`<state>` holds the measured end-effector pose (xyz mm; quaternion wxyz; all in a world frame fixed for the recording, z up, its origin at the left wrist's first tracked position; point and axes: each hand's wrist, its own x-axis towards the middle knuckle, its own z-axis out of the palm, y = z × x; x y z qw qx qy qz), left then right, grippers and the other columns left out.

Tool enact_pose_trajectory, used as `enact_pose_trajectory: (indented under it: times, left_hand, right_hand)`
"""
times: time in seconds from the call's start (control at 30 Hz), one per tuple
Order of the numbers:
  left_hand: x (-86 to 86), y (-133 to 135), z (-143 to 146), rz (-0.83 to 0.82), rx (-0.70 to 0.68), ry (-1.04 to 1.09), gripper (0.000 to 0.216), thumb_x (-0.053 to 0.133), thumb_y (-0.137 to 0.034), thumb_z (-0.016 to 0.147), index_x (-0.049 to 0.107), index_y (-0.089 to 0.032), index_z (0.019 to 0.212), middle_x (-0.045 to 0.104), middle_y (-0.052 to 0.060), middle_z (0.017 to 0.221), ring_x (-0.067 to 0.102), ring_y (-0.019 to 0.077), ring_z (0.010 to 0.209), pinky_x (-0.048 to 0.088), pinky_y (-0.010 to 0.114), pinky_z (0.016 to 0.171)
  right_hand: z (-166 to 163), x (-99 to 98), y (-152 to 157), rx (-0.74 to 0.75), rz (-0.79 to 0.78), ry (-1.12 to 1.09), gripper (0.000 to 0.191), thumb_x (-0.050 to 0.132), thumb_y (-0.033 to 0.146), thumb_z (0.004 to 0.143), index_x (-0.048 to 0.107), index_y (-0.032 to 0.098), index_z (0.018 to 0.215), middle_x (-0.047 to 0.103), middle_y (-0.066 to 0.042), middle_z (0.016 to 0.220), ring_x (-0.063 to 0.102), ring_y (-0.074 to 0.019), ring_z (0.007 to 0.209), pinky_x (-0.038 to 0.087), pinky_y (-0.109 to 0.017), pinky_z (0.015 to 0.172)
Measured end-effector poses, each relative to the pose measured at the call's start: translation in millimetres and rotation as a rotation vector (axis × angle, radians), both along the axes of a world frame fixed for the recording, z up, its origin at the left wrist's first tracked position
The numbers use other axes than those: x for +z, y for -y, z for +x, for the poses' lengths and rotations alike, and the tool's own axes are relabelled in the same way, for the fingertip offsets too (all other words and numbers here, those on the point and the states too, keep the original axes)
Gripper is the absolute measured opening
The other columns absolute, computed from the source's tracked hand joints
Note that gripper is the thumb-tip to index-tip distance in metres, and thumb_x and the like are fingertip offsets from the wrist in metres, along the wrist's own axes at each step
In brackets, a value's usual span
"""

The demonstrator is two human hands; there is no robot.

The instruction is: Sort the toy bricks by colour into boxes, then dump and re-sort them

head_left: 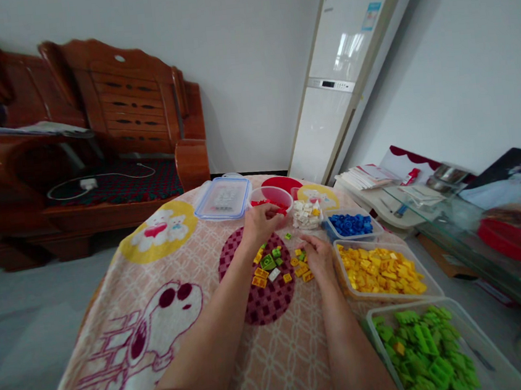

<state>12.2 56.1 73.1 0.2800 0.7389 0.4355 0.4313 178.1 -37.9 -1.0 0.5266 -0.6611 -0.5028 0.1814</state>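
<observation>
My left hand (258,223) reaches over the rim of a round clear bowl (270,195) of red bricks, fingers pinched on a red brick (279,211). On the cloth, my right hand (317,256) rests with fingers curled beside a loose pile of mixed yellow, green and white bricks (275,266); I cannot make out whether it holds anything. Just right of that hand stands a clear tub of yellow bricks (380,269).
A tub of blue bricks (351,224), a pile of white bricks (306,214), a tub of green bricks (426,351), a clear lid (223,197) and a red lid (282,183) lie on the cartoon-printed cloth (160,305). A wooden bench (97,144) stands left, a glass table (478,228) right.
</observation>
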Motion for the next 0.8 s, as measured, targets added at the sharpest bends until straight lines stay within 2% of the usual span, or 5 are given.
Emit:
enact_pose_trajectory:
  times: [0.13, 0.27, 0.53, 0.67, 0.8]
  left_hand:
    - [-1.9, -6.2, -9.8, -0.025, 0.211, 0.152, 0.028, 0.064, -0.031, 0.076, 0.076, -0.016, 0.096, 0.074, 0.003, 0.077, 0.066, 0.0156, 0.069, 0.047, 0.023, 0.066]
    - [-7.2, -8.0, -15.5, -0.047, 0.315, 0.116, 0.032, 0.063, -0.036, 0.077, 0.076, -0.016, 0.098, 0.071, 0.002, 0.068, 0.063, 0.0152, 0.064, 0.044, 0.024, 0.064]
    - [-16.6, -10.3, -9.8, -0.018, 0.277, -0.037, 0.040, 0.060, -0.034, 0.080, 0.071, -0.018, 0.115, 0.071, 0.002, 0.071, 0.063, 0.0159, 0.067, 0.043, 0.025, 0.068]
    - [-11.7, -9.4, -17.0, 0.029, 0.274, 0.004, 0.028, 0.058, -0.035, 0.081, 0.075, -0.017, 0.095, 0.070, 0.001, 0.068, 0.060, 0.0139, 0.062, 0.041, 0.023, 0.064]
    - [-9.5, -9.0, -27.0, 0.105, 0.329, 0.069, 0.029, 0.053, -0.038, 0.082, 0.073, -0.016, 0.078, 0.067, 0.001, 0.065, 0.057, 0.0119, 0.059, 0.039, 0.022, 0.061]
  right_hand:
    - [-0.7, 2.0, 0.4, -0.007, 0.011, 0.000, 0.038, 0.048, 0.032, 0.080, 0.075, 0.020, 0.103, 0.076, -0.005, 0.084, 0.068, -0.0240, 0.081, 0.051, -0.036, 0.082]
    - [-1.2, 3.7, 1.0, -0.011, 0.012, 0.021, 0.037, 0.049, 0.032, 0.079, 0.076, 0.019, 0.101, 0.076, -0.005, 0.084, 0.068, -0.0240, 0.080, 0.051, -0.036, 0.081]
    - [-1.7, 4.6, 1.5, -0.013, 0.003, 0.036, 0.036, 0.049, 0.032, 0.079, 0.076, 0.020, 0.100, 0.076, -0.004, 0.079, 0.069, -0.0231, 0.078, 0.052, -0.035, 0.079]
    - [-2.5, 5.0, 2.2, -0.008, 0.013, 0.028, 0.035, 0.049, 0.031, 0.080, 0.076, 0.021, 0.100, 0.077, -0.005, 0.086, 0.070, -0.0236, 0.081, 0.053, -0.036, 0.080]
    - [-2.2, 2.8, 1.6, 0.019, 0.019, 0.003, 0.035, 0.049, 0.032, 0.082, 0.075, 0.020, 0.102, 0.076, -0.007, 0.096, 0.070, -0.0240, 0.089, 0.053, -0.037, 0.085]
